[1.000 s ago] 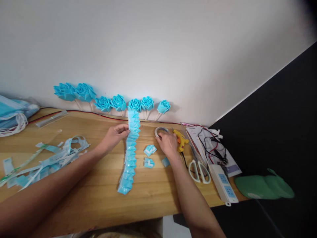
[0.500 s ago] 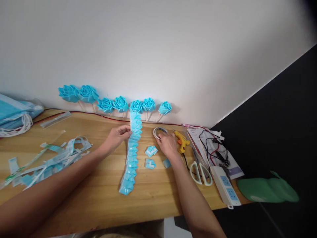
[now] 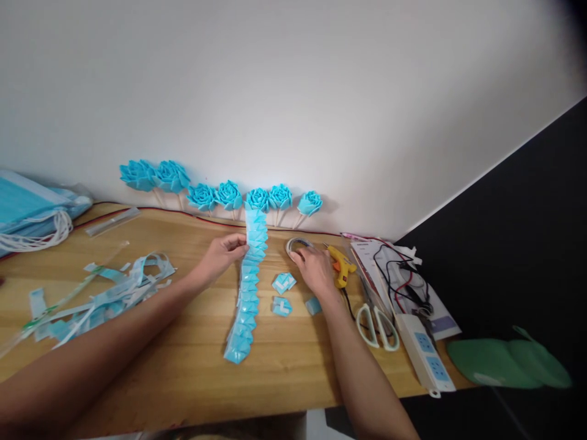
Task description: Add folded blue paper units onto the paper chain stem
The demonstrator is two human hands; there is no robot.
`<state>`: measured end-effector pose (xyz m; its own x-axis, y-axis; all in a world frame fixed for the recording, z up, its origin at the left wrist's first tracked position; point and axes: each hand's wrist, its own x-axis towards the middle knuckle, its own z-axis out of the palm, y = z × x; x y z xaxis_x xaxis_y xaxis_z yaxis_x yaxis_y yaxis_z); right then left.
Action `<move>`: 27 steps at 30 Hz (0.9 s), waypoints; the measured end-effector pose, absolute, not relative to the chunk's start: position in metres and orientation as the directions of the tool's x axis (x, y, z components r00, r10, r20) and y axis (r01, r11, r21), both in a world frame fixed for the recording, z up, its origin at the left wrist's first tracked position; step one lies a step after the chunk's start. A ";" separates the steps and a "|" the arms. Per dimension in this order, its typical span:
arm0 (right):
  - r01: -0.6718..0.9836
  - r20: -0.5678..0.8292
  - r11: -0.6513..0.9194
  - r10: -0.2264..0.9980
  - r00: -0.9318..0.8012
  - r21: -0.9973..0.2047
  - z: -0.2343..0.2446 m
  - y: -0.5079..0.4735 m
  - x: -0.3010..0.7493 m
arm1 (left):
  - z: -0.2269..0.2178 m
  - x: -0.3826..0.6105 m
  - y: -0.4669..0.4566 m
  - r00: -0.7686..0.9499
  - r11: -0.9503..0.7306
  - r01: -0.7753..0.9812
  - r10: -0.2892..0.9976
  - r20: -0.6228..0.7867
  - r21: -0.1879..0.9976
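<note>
A long strip of folded blue pieces [image 3: 249,287] lies down the middle of the wooden table, its far end under the row of blue flowers [image 3: 229,195]. My left hand [image 3: 229,249] is at the strip's left edge, thumb and fingers pinched on it. Over on the right, my right hand [image 3: 312,266] has its fingers closed at the near side of a tape roll [image 3: 293,244] that lies flat; part of the roll is hidden behind the hand. Small folded blue pieces [image 3: 283,282] lie between the strip and my right wrist.
A yellow glue gun [image 3: 343,267], white-handled scissors [image 3: 378,328] and a power strip [image 3: 426,354] lie at right, beside papers with tangled cables [image 3: 403,275]. Blue and white scraps [image 3: 114,293] cover the left. Blue face masks [image 3: 32,208] are piled at far left. A wall stands behind.
The whole view has shifted slightly, so everything sits a little farther right. Both hands stay at the strip and the tape roll, with hardly any movement.
</note>
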<state>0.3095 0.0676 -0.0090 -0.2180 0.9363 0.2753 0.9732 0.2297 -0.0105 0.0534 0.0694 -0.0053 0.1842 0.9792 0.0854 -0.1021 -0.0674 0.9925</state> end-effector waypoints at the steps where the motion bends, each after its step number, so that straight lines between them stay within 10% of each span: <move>1: 0.974 0.288 0.228 0.933 -0.215 -0.010 -0.009 0.068 0.309 | -0.005 0.053 0.069 0.186 -0.067 -0.098 0.979 0.084 0.993; 27: 0.965 0.479 0.209 0.871 -0.109 -0.160 -0.010 0.068 0.304 | -0.001 0.056 0.067 0.206 -0.092 -0.117 0.972 0.115 0.989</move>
<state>0.3043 0.0676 -0.0104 -0.1092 0.8712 0.4786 0.9648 0.2088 -0.1600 0.0557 0.0672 -0.0012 0.2057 0.9718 0.1152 -0.1175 -0.0923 0.9888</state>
